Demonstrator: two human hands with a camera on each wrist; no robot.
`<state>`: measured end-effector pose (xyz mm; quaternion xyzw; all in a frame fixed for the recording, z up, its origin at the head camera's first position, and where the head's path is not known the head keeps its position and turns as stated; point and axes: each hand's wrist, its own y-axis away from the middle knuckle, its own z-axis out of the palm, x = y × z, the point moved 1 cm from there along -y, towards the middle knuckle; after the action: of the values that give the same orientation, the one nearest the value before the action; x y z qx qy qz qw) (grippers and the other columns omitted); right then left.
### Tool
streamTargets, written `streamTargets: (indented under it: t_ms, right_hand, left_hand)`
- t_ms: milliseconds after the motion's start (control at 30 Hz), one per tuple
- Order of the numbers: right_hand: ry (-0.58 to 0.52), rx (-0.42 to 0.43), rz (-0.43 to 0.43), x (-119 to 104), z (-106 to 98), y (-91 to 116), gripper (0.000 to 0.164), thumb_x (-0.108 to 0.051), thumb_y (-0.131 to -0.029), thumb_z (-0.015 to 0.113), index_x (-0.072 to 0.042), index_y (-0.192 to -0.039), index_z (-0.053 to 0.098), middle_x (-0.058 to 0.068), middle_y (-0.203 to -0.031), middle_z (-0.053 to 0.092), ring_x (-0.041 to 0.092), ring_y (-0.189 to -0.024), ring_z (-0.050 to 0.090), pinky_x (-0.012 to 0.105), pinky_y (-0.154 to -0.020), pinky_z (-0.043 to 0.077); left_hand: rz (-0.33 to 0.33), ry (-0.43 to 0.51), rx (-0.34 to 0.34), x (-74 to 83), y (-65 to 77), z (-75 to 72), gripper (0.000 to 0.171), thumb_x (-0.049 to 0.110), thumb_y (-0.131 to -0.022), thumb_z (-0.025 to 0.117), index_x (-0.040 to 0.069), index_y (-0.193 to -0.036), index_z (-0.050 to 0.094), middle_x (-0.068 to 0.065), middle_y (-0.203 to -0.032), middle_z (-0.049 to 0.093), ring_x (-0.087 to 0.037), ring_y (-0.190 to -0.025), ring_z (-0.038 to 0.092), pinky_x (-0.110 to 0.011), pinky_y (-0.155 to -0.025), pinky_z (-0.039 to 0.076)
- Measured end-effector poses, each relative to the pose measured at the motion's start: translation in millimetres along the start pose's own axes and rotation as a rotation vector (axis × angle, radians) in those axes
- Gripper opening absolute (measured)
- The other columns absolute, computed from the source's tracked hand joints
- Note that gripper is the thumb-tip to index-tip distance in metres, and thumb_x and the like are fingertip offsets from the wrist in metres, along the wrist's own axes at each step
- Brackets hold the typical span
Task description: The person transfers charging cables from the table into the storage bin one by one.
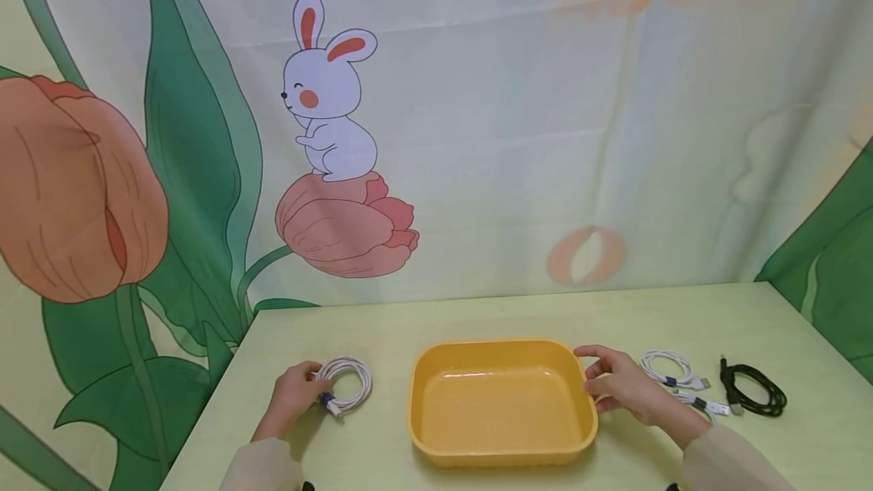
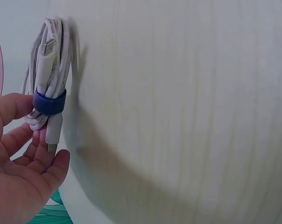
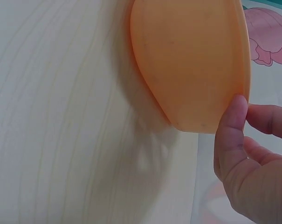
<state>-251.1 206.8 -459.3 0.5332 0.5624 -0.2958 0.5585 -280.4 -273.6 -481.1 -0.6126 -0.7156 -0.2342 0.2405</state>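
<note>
A coiled white cable (image 1: 355, 381) is held by my left hand (image 1: 295, 394) at the table's left side. The left wrist view shows thumb and fingers pinching the coil (image 2: 59, 70) by its blue strap (image 2: 50, 102), with a USB-C plug (image 2: 52, 147) pointing down past it. My right hand (image 1: 624, 385) grips the right rim of a rectangular yellow plastic tray (image 1: 501, 453). Close up, one digit of the right hand (image 3: 257, 182) presses the tray's outer wall (image 3: 192, 60), and another lies at the rim. Nothing lies inside the tray.
Right of the tray lie a coiled white cable (image 1: 664, 357), a second pale cable with a dark strap (image 1: 702, 404), and a coiled black cable (image 1: 764, 408). A curtain (image 1: 477, 135) printed with a rabbit and tulips hangs behind the pale wooden table (image 1: 382, 468).
</note>
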Motion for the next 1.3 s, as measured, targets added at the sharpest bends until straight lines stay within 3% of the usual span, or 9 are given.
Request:
streamTargets:
  t_ms: [233, 500, 700, 1033, 1300]
  right_hand:
    - [-0.001, 0.015, 0.010, 0.0, 0.5, 0.1, 0.058, 0.001, -0.079, 0.056, -0.001, -0.131, 0.032, 0.007, -0.087, 0.043, 0.013, -0.055, 0.048, 0.026, -0.051, 0.049]
    - [-0.002, 0.019, 0.007, -0.6, 0.8, 1.4, 0.058, 0.002, -0.079, 0.056, -0.001, -0.131, 0.032, 0.007, -0.087, 0.044, 0.013, -0.055, 0.048, 0.026, -0.051, 0.049]
    - [-0.015, 0.011, 0.008, 0.6, 0.8, 1.4, 0.058, 0.001, -0.079, 0.056, 0.000, -0.132, 0.031, 0.007, -0.086, 0.044, 0.013, -0.056, 0.048, 0.026, -0.051, 0.049]
    - [-0.017, 0.012, 0.008, 2.9, 0.3, -0.7, 0.058, 0.001, -0.080, 0.056, -0.001, -0.132, 0.031, 0.006, -0.086, 0.044, 0.013, -0.056, 0.048, 0.026, -0.051, 0.049]
    - [-0.019, 0.019, 0.015, 2.4, 0.7, -1.8, 0.058, 0.001, -0.080, 0.056, -0.001, -0.132, 0.031, 0.007, -0.086, 0.045, 0.014, -0.057, 0.049, 0.027, -0.052, 0.050]
  left_hand:
    - [-0.034, 0.047, -0.022, 0.2, -0.3, 0.4, 0.032, 0.011, -0.076, 0.060, -0.006, -0.102, 0.054, -0.021, -0.095, 0.059, -0.023, -0.081, 0.056, -0.033, -0.068, 0.047]
    - [-0.059, 0.079, -0.032, 2.5, 1.7, -0.7, 0.031, 0.010, -0.075, 0.059, -0.006, -0.101, 0.051, -0.018, -0.090, 0.059, -0.019, -0.074, 0.055, -0.027, -0.061, 0.044]
    - [-0.065, 0.099, -0.044, 1.4, 3.9, -0.9, 0.038, 0.011, -0.075, 0.059, -0.005, -0.108, 0.049, -0.017, -0.089, 0.059, -0.018, -0.073, 0.055, -0.026, -0.061, 0.042]
    - [-0.020, 0.101, -0.045, 0.6, 6.2, -2.9, 0.051, 0.013, -0.074, 0.060, -0.003, -0.120, 0.045, -0.019, -0.091, 0.059, -0.019, -0.075, 0.055, -0.026, -0.060, 0.042]
    - [-0.082, 0.231, -0.096, 2.0, 7.1, -2.3, 0.053, 0.010, -0.078, 0.059, -0.001, -0.126, 0.040, -0.015, -0.089, 0.054, -0.016, -0.069, 0.052, -0.029, -0.061, 0.046]
